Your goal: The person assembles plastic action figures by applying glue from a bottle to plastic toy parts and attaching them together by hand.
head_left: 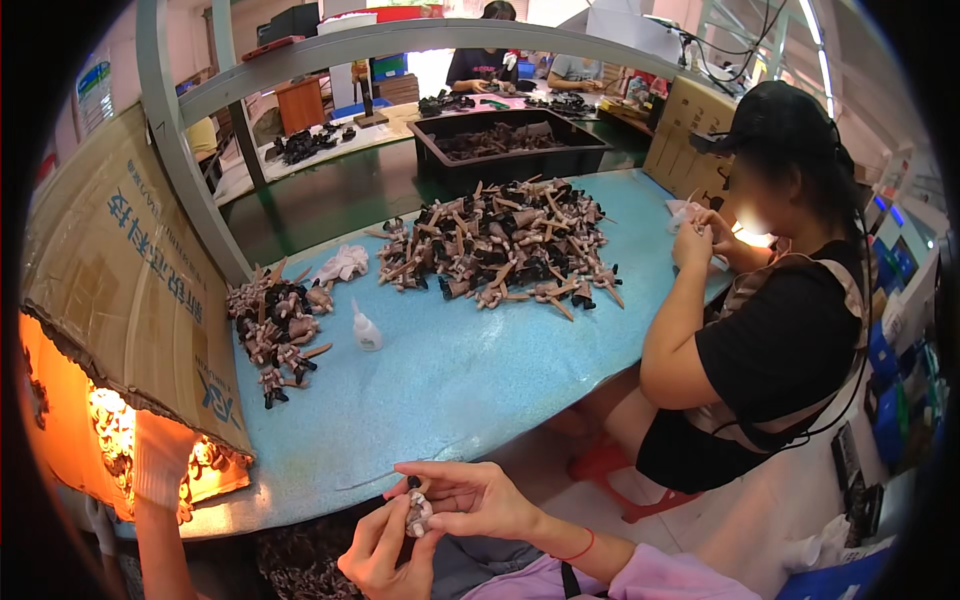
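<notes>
My left hand (pixel 375 555) and my right hand (pixel 480 495) meet just below the near edge of the light blue table (pixel 450 380). Together they grip a small pale figurine with a dark top (pixel 418 512). My right wrist wears a thin red band, and a lilac sleeve follows it. A big heap of brown and black figurine parts (pixel 500 245) lies in the middle of the table. A smaller heap (pixel 275 325) sits at the left, with a small white squeeze bottle (pixel 366 330) beside it.
A seated person in a black top and cap (pixel 770 300) works at the table's right edge. At the left, a white-gloved hand (pixel 160 460) reaches under a lit cardboard box (pixel 120 290). A dark tray of parts (pixel 510 145) stands behind, with more people beyond it.
</notes>
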{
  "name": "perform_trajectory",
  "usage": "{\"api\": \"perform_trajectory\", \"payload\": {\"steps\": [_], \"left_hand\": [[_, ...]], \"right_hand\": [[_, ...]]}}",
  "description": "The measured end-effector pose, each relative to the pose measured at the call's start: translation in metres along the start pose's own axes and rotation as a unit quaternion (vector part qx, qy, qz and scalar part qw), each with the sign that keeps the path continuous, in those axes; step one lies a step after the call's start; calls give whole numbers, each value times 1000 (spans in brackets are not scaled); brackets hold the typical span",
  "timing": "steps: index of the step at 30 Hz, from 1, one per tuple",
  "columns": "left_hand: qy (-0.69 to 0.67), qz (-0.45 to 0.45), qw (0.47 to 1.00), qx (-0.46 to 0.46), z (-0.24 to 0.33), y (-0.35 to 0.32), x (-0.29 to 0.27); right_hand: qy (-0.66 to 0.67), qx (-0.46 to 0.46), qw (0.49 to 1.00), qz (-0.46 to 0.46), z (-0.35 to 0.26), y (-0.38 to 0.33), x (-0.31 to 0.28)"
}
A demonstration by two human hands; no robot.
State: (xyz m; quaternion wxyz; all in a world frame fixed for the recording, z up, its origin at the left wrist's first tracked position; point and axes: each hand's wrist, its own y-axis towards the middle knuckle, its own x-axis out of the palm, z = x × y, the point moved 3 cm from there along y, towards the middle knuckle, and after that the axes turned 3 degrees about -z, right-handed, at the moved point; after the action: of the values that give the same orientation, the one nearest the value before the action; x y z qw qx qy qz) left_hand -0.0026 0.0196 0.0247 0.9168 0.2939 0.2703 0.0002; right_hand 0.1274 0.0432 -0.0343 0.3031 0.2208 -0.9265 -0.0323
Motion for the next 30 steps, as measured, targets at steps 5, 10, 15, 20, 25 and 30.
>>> {"api": "perform_trajectory", "payload": {"steps": [5,10,15,20,25,30], "left_hand": [[26,-5,999,25,0,-1,0],[50,-17,998,37,-20,1,12],[80,1,994,74,-13,4,10],[92,-24,994,55,-13,5,8],[34,-52,998,31,-11,9,8],[-2,-6,999,37,-17,5,14]], "right_hand": [[-2,-5,1000,12,3,1,2],[-34,-6,998,45,-1,0,-6],[15,-50,999,4,-1,4,-7],[57,-53,997,-2,13,8,-13],[95,-80,992,-3,16,8,-15],[90,-81,993,17,15,10,-9]]}}
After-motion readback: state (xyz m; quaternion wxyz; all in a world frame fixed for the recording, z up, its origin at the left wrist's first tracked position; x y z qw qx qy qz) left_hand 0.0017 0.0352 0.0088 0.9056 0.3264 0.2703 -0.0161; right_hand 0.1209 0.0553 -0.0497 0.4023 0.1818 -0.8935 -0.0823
